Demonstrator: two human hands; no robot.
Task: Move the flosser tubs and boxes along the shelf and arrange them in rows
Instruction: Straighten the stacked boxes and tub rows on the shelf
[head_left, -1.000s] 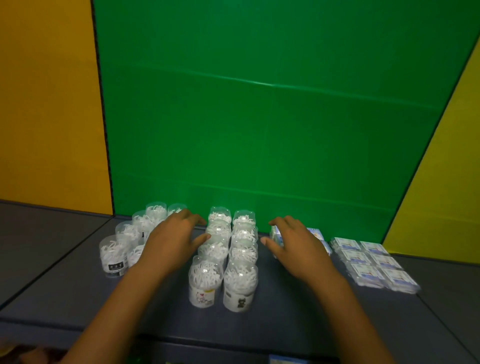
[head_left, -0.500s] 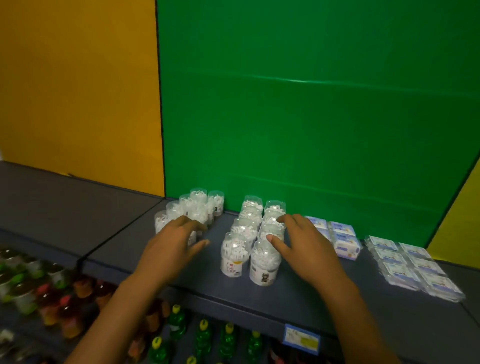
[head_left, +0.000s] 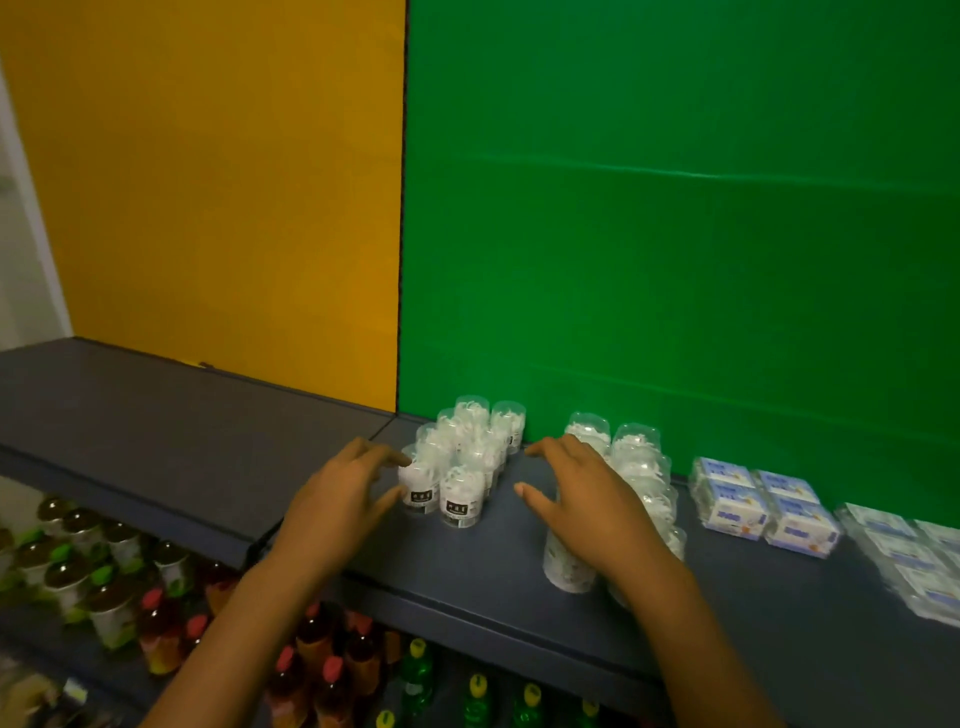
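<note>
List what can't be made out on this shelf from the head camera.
- Right group of tubs: the right hand covers its front tubs, so their count is unclear.
- Labels on the left group of tubs: too small and blurred to read.
- Flat packs: blurred and cut off by the right edge.
- Left hand: whether its fingers touch the nearest tub is unclear.
- Bottles below: blurred, partly hidden by the shelf.

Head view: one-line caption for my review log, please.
Left hand touches a cluster of flosser tubs; right hand covers a second double row; boxes sit rightward on the shelf.
</note>
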